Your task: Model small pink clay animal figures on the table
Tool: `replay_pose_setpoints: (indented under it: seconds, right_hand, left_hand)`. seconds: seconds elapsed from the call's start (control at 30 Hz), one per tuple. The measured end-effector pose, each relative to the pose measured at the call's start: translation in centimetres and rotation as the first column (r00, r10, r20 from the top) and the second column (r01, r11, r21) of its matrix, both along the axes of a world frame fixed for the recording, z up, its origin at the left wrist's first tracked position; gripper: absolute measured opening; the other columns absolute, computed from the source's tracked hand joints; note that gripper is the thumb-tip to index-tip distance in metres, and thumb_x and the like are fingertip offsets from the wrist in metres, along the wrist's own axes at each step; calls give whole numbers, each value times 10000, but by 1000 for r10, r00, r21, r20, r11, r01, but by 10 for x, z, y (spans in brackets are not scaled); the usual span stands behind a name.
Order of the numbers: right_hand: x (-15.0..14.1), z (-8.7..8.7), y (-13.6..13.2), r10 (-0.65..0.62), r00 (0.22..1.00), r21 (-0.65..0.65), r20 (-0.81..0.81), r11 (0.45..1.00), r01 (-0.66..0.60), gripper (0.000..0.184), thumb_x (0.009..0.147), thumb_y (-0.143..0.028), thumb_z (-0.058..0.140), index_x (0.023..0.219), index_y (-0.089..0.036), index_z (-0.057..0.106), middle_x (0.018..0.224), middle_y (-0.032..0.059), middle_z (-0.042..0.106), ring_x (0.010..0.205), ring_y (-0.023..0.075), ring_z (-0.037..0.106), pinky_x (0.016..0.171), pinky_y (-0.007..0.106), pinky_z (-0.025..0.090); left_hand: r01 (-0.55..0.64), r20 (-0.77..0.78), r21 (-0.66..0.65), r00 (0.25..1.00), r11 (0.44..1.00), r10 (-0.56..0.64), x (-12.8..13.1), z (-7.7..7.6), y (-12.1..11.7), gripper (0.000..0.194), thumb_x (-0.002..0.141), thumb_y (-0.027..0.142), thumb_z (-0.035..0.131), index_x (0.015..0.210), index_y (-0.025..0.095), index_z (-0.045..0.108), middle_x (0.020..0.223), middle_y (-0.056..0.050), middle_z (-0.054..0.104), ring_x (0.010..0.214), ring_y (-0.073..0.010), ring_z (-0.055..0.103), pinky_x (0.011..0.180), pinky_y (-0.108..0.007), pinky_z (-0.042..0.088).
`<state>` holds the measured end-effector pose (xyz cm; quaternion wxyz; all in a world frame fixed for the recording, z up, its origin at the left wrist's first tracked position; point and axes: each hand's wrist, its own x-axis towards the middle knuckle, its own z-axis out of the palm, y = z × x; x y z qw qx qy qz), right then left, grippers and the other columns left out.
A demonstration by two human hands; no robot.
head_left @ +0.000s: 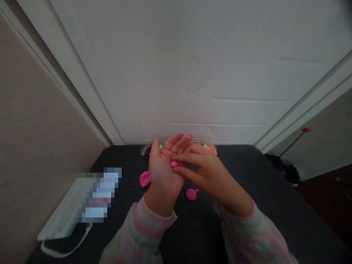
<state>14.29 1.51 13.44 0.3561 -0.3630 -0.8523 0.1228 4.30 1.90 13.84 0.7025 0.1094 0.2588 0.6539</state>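
Note:
My left hand (pixel 167 170) is held palm up above the dark table, its fingers stretched out. Over that palm, my right hand (pixel 202 165) pinches a small ball of pink modelling clay (pixel 174 164) between thumb and forefinger. The ball is at the palm; whether it rests on the skin I cannot tell. Below the hands, a larger round pink clay piece (pixel 191 194) with a small point on its side lies on the table. A crumpled-looking pink clay lump (pixel 145 179) is partly hidden behind my left wrist.
On the dark table (pixel 132 220), a blurred-out phone (pixel 103 196) lies at the left with a white cable (pixel 66 255), beside a white flat object (pixel 64 211). Clear wrapping with orange contents (pixel 212 149) sits at the back edge, against a white door (pixel 165 80).

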Motion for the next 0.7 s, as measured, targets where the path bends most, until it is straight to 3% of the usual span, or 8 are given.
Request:
replay_pose_setpoints:
  seconds: [0.17, 0.23, 0.33, 0.4, 0.53, 0.7]
  right_hand:
    - [7, 4, -3, -20, 995, 51, -100, 998, 25, 102, 792, -233, 591, 856, -201, 664, 795, 16, 636, 776, 141, 572, 705, 293, 458]
    - [12, 6, -5, -59, 983, 89, -172, 993, 75, 108, 793, -230, 592, 876, -197, 651, 789, 14, 631, 768, 135, 571, 700, 285, 462]
    - [19, 11, -9, -88, 969, 157, -233, 979, 127, 126, 791, -235, 599, 904, -199, 641, 780, 14, 630, 740, 128, 571, 682, 275, 468]
    - [21, 14, -13, -85, 966, 197, -245, 971, 135, 118, 793, -230, 598, 902, -209, 637, 775, 11, 633, 727, 126, 573, 671, 270, 470]
    - [21, 18, -17, -82, 965, 245, -250, 959, 145, 110, 791, -202, 597, 895, -215, 632, 770, 12, 630, 717, 128, 573, 660, 264, 471]
    - [21, 18, -18, -101, 960, 271, -261, 947, 173, 104, 789, -203, 597, 887, -201, 633, 745, 15, 617, 707, 131, 569, 664, 278, 468]
  left_hand:
    - [49, -95, 73, 995, 996, -42, -1, 4, -3, 415, 862, 383, 353, 748, 118, 651, 796, -84, 676, 828, -164, 633, 825, -278, 459]
    - [53, -210, 168, 978, 984, -16, -3, 5, -5, 254, 815, 289, 472, 760, 130, 663, 762, -51, 672, 767, -138, 624, 742, -233, 471]
    - [80, -442, 306, 895, 949, 67, -11, 5, -9, 110, 722, 192, 599, 742, 137, 692, 725, -30, 676, 705, -122, 604, 672, -193, 457]
    - [139, -539, 329, 840, 934, 65, -17, 5, -12, 115, 714, 196, 617, 745, 130, 706, 748, -50, 690, 732, -145, 609, 702, -212, 453]
    - [217, -588, 336, 808, 916, 25, -27, 5, -18, 145, 740, 191, 599, 804, 137, 718, 803, -73, 707, 775, -188, 627, 739, -255, 452]
    - [289, -668, 303, 744, 908, -14, -28, 9, -23, 140, 715, 205, 648, 829, 177, 724, 765, -37, 714, 738, -173, 639, 614, -219, 448]
